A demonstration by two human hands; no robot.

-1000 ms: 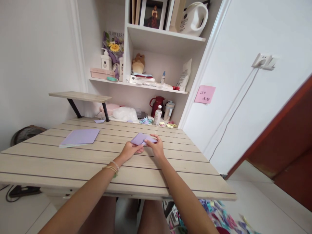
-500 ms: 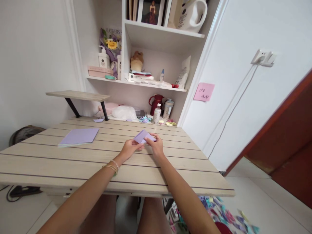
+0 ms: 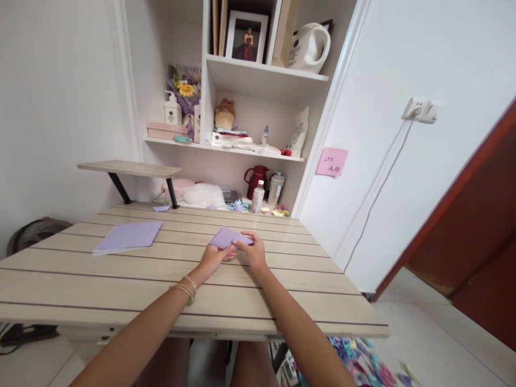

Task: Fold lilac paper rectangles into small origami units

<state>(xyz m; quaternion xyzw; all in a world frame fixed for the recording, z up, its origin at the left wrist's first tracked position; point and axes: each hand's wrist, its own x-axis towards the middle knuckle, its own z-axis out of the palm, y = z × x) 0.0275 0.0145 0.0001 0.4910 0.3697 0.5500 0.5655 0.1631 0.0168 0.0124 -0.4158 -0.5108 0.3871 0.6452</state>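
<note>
A small folded piece of purple paper (image 3: 224, 237) is held just over the middle of the desk. My left hand (image 3: 215, 259) grips its lower left edge, thumb on top and fingers beneath. My right hand (image 3: 253, 250) pinches its right end, the thumb pressed on the face near the left thumb. Both hands are closed on the paper, and its underside is hidden. To the left lies a stack of purple paper sheets (image 3: 131, 235), flat on the desk and apart from my hands.
The slatted wooden desk (image 3: 161, 293) carries a small raised shelf (image 3: 131, 169) at the back left. Behind stand a bottle (image 3: 257, 199), a dark red jug (image 3: 255, 180) and a tumbler (image 3: 276, 188). Many coloured paper pieces (image 3: 363, 360) lie on the floor at right.
The purple paper has shifted slightly left and lies flatter, its raised left flap now lower. Both hands stay on it. The camera view has tilted up a little.
</note>
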